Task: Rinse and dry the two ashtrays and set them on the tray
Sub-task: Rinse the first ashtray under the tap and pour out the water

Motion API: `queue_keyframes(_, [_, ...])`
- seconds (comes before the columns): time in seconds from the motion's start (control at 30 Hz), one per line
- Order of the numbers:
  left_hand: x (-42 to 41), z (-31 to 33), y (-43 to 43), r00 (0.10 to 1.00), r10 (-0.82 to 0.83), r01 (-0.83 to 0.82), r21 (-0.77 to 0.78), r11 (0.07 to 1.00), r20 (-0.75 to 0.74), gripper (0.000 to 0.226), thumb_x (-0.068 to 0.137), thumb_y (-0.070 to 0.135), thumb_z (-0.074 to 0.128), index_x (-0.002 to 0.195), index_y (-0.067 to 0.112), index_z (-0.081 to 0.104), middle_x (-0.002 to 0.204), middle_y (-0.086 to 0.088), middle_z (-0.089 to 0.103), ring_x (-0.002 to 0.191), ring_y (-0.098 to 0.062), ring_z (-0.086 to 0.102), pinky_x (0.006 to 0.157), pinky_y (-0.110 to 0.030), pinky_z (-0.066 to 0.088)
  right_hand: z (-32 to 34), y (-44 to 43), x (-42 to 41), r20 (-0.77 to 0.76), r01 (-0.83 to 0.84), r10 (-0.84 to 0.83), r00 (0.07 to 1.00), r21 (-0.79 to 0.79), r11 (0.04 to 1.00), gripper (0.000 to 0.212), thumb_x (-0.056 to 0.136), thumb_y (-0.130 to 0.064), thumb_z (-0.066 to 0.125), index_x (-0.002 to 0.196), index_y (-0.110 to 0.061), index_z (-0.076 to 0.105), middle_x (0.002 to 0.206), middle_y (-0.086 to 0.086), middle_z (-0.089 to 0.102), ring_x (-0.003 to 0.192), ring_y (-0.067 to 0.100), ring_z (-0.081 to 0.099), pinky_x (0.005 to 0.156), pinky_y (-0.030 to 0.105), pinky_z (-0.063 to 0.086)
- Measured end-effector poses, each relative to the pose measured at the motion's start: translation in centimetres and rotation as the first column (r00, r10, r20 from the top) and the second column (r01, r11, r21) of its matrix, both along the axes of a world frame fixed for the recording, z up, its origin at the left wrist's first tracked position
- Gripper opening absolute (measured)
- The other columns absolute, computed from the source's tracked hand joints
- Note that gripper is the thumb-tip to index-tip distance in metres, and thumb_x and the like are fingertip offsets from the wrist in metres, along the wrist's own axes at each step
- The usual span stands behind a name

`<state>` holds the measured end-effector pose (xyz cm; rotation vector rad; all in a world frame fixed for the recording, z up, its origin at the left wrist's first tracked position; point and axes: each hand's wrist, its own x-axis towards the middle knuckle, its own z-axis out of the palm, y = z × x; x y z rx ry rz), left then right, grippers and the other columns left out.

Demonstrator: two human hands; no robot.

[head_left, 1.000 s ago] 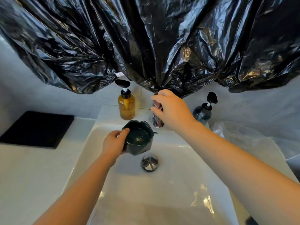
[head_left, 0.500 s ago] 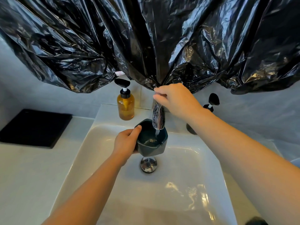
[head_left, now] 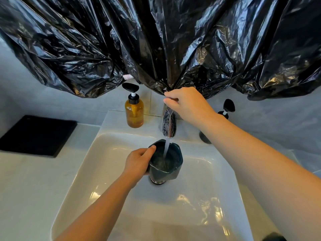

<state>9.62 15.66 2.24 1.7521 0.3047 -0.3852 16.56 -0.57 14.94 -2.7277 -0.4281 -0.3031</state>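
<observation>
My left hand (head_left: pixel 138 163) grips a dark green ashtray (head_left: pixel 165 168) by its left wall, thumb over the rim, holding it over the white sink (head_left: pixel 199 202) right above the drain. Water streams from the chrome faucet (head_left: pixel 169 125) into the ashtray's bowl. My right hand (head_left: pixel 186 103) holds the faucet handle on top, fingers curled round it. A black tray (head_left: pixel 37 134) lies on the counter at the left. The second ashtray is not in view.
An amber pump bottle (head_left: pixel 134 110) stands behind the sink at the left of the faucet; a dark pump bottle (head_left: pixel 224 112) stands at the right, mostly behind my forearm. Black plastic sheeting (head_left: pixel 156 40) hangs low over the back of the sink.
My left hand moved the ashtray right and under the spout. My right hand lifted the faucet handle, and water now runs in a full stream into the ashtray.
</observation>
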Motion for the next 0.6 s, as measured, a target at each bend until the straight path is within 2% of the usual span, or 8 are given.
queue_keyframes(0.13, [-0.3, -0.1, 1.8, 0.996, 0.087, -0.088, -0.045, 0.995, -0.014, 0.032, 0.095, 0.039, 0.053, 0.080, 0.015, 0.068, 0.085, -0.011, 0.071, 0.078, -0.021, 0.067, 0.055, -0.028, 0.057, -0.4, -0.1, 0.1, 0.004, 0.003, -0.003, 1.000, 0.029, 1.000, 0.037, 0.096, -0.027, 0.052, 0.105, 0.007, 0.064, 0.103, 0.027, 0.067, 0.099, 0.039, 0.061, 0.087, 0.052, 0.049])
queue_keyframes(0.23, [0.5, 0.0, 2.7, 0.991, 0.133, -0.133, -0.032, 0.991, 0.023, 0.029, 0.095, 0.038, 0.053, 0.080, 0.018, 0.068, 0.083, -0.008, 0.071, 0.078, -0.020, 0.067, 0.060, -0.031, 0.059, -0.8, -0.1, -0.1, -0.004, 0.008, -0.008, 1.000, 0.072, 0.997, 0.036, 0.097, -0.028, 0.051, 0.106, 0.003, 0.066, 0.102, 0.022, 0.069, 0.097, 0.035, 0.062, 0.086, 0.049, 0.049])
queue_keyframes(0.27, [0.9, 0.0, 2.6, 0.990, 0.139, -0.138, -0.025, 0.990, 0.033, 0.029, 0.095, 0.039, 0.052, 0.082, 0.018, 0.068, 0.085, -0.008, 0.071, 0.080, -0.021, 0.067, 0.064, -0.034, 0.059, -0.9, 0.0, -0.3, -0.012, 0.005, -0.004, 1.000, 0.094, 0.996, 0.036, 0.098, -0.029, 0.050, 0.110, 0.000, 0.067, 0.105, 0.018, 0.070, 0.099, 0.031, 0.063, 0.089, 0.046, 0.049])
queue_keyframes(0.33, [1.5, 0.1, 2.1, 0.988, 0.143, -0.141, -0.025, 0.990, 0.056, 0.027, 0.095, 0.039, 0.051, 0.085, 0.021, 0.067, 0.087, -0.006, 0.070, 0.083, -0.021, 0.066, 0.066, -0.035, 0.060, -1.0, -0.1, -0.9, -0.045, 0.014, -0.007, 0.999, 0.151, 0.988, 0.037, 0.099, -0.032, 0.050, 0.127, -0.012, 0.063, 0.124, 0.006, 0.067, 0.114, 0.021, 0.059, 0.100, 0.035, 0.045])
queue_keyframes(0.37, [1.6, 0.1, 1.7, 0.988, 0.141, -0.140, -0.028, 0.990, 0.067, 0.026, 0.096, 0.039, 0.050, 0.084, 0.022, 0.067, 0.085, -0.005, 0.070, 0.081, -0.019, 0.066, 0.063, -0.033, 0.059, -1.1, -0.3, -1.3, -0.052, 0.021, -0.011, 0.999, 0.179, 0.984, 0.040, 0.099, -0.034, 0.050, 0.133, -0.016, 0.059, 0.132, 0.001, 0.062, 0.122, 0.016, 0.055, 0.103, 0.029, 0.042])
queue_keyframes(0.43, [1.6, -0.2, 0.9, 0.991, 0.111, -0.109, -0.031, 0.994, 0.077, 0.027, 0.096, 0.039, 0.050, 0.084, 0.021, 0.067, 0.082, -0.004, 0.070, 0.077, -0.017, 0.066, 0.056, -0.027, 0.057, -1.3, -1.0, -2.3, -0.012, 0.042, -0.040, 0.999, 0.233, 0.972, 0.042, 0.099, -0.036, 0.049, 0.137, -0.019, 0.055, 0.137, -0.003, 0.058, 0.127, 0.011, 0.051, 0.105, 0.027, 0.040])
queue_keyframes(0.53, [0.7, -1.2, 0.2, 0.998, 0.048, -0.045, -0.046, 0.998, 0.052, 0.029, 0.095, 0.039, 0.052, 0.080, 0.019, 0.067, 0.079, -0.006, 0.070, 0.073, -0.016, 0.066, 0.052, -0.023, 0.056, -2.7, -2.6, -4.7, 0.077, 0.092, -0.124, 0.989, 0.329, 0.940, 0.037, 0.100, -0.033, 0.047, 0.132, -0.019, 0.059, 0.133, -0.005, 0.060, 0.120, 0.006, 0.055, 0.102, 0.024, 0.044])
queue_keyframes(0.6, [0.0, -2.0, 0.4, 0.998, 0.042, -0.040, -0.061, 0.997, 0.039, 0.029, 0.094, 0.038, 0.053, 0.078, 0.018, 0.067, 0.078, -0.006, 0.070, 0.071, -0.016, 0.066, 0.051, -0.023, 0.055, -4.7, -3.5, -6.3, 0.053, 0.127, -0.157, 0.986, 0.368, 0.921, 0.034, 0.100, -0.030, 0.048, 0.129, -0.018, 0.062, 0.129, -0.006, 0.063, 0.112, 0.003, 0.056, 0.095, 0.020, 0.044])
